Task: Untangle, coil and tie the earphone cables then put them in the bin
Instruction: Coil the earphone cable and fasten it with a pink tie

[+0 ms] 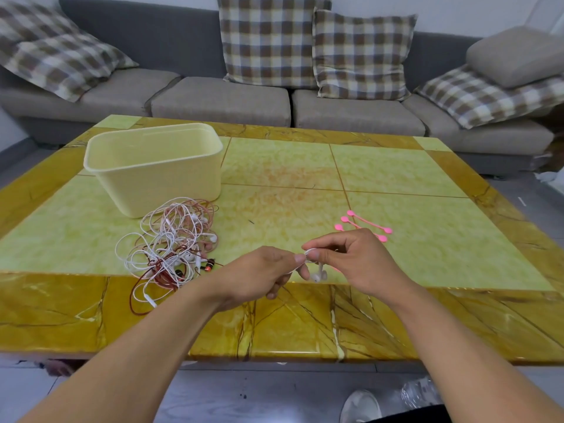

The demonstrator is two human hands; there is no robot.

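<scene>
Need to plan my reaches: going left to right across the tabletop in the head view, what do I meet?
Cream bin at the back left, tangled earphone cables just in front of it → left hand → white earphone pinched between both hands → right hand → pink cable ties.

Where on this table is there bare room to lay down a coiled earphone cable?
Free: the green tiles right of the bin and beyond the pink ties, out to the far yellow border; also the near-left tile left of the cable tangle. Crowded: in front of the bin, where the tangle lies, and the near centre, where both hands work a white cable.
</scene>
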